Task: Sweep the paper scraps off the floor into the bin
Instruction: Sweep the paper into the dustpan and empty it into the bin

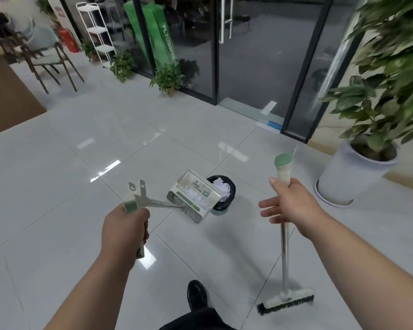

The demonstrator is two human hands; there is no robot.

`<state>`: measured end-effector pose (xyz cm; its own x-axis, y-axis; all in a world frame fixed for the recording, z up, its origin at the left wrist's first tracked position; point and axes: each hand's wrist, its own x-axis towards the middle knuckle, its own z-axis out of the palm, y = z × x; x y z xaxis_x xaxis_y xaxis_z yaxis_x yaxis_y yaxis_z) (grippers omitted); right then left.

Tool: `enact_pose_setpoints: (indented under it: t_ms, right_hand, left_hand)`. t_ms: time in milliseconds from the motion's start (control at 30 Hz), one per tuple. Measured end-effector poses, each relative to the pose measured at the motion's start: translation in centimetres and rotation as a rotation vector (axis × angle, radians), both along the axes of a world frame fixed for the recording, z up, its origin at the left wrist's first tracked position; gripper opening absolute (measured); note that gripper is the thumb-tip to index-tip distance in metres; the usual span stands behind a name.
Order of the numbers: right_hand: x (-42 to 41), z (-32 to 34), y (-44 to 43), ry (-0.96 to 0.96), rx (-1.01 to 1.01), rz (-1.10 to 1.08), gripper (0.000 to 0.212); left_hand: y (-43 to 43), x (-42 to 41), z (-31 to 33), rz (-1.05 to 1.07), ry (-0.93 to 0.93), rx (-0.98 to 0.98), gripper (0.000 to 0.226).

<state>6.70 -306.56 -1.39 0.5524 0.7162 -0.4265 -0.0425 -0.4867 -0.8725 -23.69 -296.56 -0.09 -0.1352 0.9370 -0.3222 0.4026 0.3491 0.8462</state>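
Observation:
My left hand (125, 231) grips the handle of a white and green dustpan (193, 195). The pan is lifted and tipped toward a small black bin (225, 190) on the floor. White paper scraps (196, 196) lie in the pan, and more scraps fill the bin. My right hand (287, 202) holds the upright broom (284, 246) near its green-capped top, thumb on the handle and fingers partly spread. The broom's dark bristle head rests on the tiles at lower right.
A large potted plant in a white pot (351, 177) stands to the right of the bin. Glass doors (248, 48) lie ahead, with small potted plants (166, 79) along them. A chair (45, 55) and white rack (98, 32) are far left. My shoe (197, 295) is below.

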Motion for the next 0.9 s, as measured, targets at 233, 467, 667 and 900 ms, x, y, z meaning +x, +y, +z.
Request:
enact_pose_setpoints:
  t_ms: [233, 467, 667, 900]
  right_hand:
    - [2.0, -1.8, 9.5, -0.382, -0.297, 0.039, 0.034]
    - [5.1, -3.2, 17.9, -0.699, -0.449, 0.023, 0.026]
    - [7.1, -3.6, 21.0, -0.651, -0.417, -0.047, 0.023]
    - [8.7, -4.8, 22.4, -0.668, -0.385, 0.062, 0.018]
  left_hand:
    - [10.6, 3.1, -0.4, -0.259, 0.163, 0.099, 0.007]
    - [16.5, 4.9, -1.4, -0.600, 0.418, 0.156, 0.033]
    - [18.6, 5.5, -3.0, -0.773, 0.646, 0.205, 0.062]
    - [15.4, 6.3, -7.8, -1.022, 0.862, 0.483, 0.063]
